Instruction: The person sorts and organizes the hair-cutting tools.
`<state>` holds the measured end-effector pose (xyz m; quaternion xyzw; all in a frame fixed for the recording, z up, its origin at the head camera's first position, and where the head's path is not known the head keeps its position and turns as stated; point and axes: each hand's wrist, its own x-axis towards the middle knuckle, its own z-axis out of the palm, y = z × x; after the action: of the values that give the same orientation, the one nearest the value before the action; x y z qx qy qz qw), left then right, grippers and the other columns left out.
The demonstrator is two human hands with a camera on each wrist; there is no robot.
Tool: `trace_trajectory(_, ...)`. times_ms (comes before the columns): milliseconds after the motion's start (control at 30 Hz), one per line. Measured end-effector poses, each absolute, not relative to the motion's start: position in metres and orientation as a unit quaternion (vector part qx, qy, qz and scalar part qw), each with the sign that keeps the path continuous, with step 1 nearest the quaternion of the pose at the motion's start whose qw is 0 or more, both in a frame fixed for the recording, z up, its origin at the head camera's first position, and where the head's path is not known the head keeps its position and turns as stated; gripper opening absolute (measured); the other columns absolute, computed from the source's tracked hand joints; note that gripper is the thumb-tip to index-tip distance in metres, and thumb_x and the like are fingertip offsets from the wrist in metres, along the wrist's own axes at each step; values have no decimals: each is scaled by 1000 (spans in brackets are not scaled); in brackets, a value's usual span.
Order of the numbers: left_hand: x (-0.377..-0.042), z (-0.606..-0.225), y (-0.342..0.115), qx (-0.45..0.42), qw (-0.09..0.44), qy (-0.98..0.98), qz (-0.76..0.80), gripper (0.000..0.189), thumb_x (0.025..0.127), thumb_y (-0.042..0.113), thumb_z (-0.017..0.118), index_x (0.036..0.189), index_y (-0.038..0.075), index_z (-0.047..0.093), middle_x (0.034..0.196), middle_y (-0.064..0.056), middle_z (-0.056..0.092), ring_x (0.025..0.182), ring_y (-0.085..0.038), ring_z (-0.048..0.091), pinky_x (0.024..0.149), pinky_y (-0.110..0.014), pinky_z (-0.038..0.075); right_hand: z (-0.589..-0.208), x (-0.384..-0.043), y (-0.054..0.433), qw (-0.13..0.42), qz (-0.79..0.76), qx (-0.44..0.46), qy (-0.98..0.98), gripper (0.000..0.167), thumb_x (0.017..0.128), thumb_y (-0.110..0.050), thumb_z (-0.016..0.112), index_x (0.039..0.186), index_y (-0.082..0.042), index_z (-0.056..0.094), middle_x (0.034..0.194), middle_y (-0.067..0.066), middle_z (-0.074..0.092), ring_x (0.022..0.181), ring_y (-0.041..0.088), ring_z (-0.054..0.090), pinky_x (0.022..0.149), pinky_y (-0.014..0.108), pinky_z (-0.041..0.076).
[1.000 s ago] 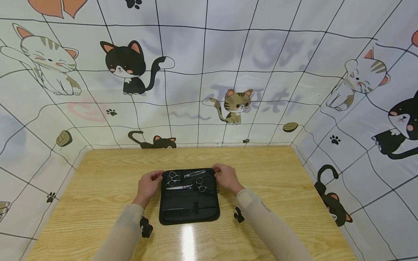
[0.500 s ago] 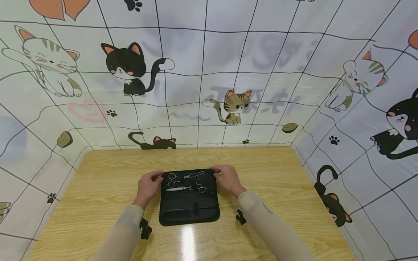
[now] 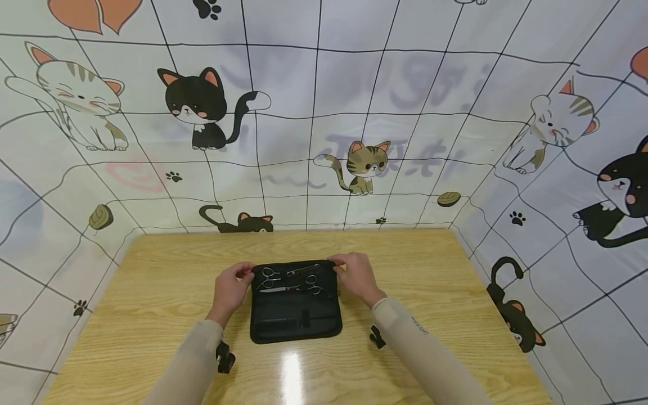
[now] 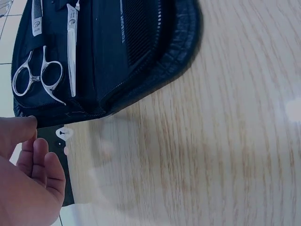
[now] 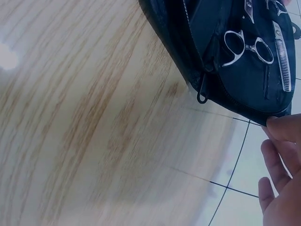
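An unfolded black zip case (image 3: 283, 308) is in the middle of the head view. Thinning scissors (image 4: 36, 19) with a toothed blade and plain hair scissors (image 4: 72, 52) sit in its far half, pointing opposite ways. A black comb (image 4: 141, 30) is tucked into the near pocket in the left wrist view. My left hand (image 3: 230, 291) pinches the far left corner between thumb and fingers. At the far right corner my right hand (image 3: 357, 278) grips the edge the same way, thumb on top in the right wrist view.
The wooden table (image 3: 167, 292) carries the case and bears a bright light reflection near its front. Cloth with printed cats (image 3: 207, 107) hangs behind and at both sides. A zip pull (image 5: 202, 94) dangles from the case's edge.
The case's near edge has shifted slightly away from me, and the case looks tilted a little. Both hands keep their grip on the corners; the right forearm has moved slightly right.
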<state>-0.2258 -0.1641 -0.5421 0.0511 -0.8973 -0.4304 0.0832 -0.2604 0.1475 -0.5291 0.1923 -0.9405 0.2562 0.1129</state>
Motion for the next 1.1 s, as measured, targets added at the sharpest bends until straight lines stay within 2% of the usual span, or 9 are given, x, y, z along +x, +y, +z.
trace_trajectory(133,-224,-538,-163,47,87,-893,-440,15,92,8,66,106,7,72,93,-9,70,90,-23,63,77,-32,46,-526,-259,149,132,231,195,-944,22,86,-11,74,106,-19,76,96,-1,77,88,16,70,94,44,51)
trace_trajectory(233,-221,-537,-163,41,87,-892,-441,15,92,8,67,105,9,72,95,-8,71,91,-22,63,76,-31,45,-524,-257,150,132,223,196,-946,22,86,-12,74,106,-20,76,96,-2,76,90,18,69,98,49,47)
trace_trajectory(700,-203,-537,-176,-67,110,-904,-408,13,89,9,71,100,16,73,91,1,69,85,-13,60,68,-23,48,-523,-245,164,158,214,265,-927,10,86,-20,75,95,-21,78,92,-6,76,90,14,68,93,44,47)
trace_trajectory(967,-196,-537,-185,-86,65,-911,-397,12,90,14,70,99,22,73,97,6,71,85,-9,57,71,-24,48,-522,-240,171,107,267,291,-912,12,86,-18,75,97,-18,79,92,-5,76,90,15,69,96,50,47)
trace_trajectory(1100,-192,-536,-188,-97,45,-909,-403,12,89,14,71,99,21,74,97,6,71,88,-11,60,73,-25,48,-523,-238,176,69,273,313,-907,15,88,-20,73,102,-17,78,94,-6,76,91,13,69,97,49,48)
